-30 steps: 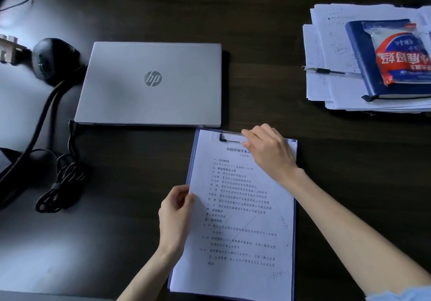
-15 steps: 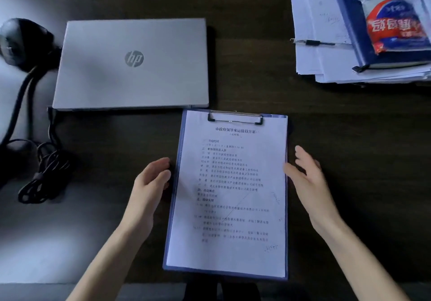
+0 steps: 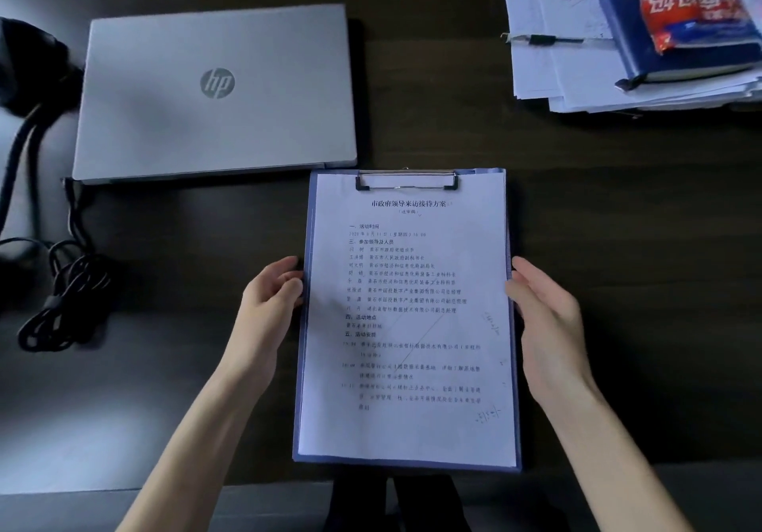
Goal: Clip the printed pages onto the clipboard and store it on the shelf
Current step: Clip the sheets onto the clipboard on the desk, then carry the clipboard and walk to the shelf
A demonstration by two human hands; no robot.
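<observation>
The blue clipboard [image 3: 404, 464] lies lengthwise on the dark desk in front of me. The printed pages [image 3: 408, 325] sit on it, held at the top by the metal clip [image 3: 406, 182]. My left hand [image 3: 268, 309] is against the clipboard's left edge, fingers curled onto it. My right hand [image 3: 548, 325] lies along the right edge, thumb at the rim. Both hands hold the board by its sides. No shelf is in view.
A closed silver laptop [image 3: 214, 94] lies just behind and left of the clipboard. A stack of papers [image 3: 577, 78] with a pen [image 3: 544, 39], a blue notebook [image 3: 626, 37] and a snack packet [image 3: 692, 8] fills the far right. Coiled black cables [image 3: 66, 292] lie at the left.
My right hand left the clip and my left hand left the page. Both moved to the clipboard's sides and closed in onto its edges.
</observation>
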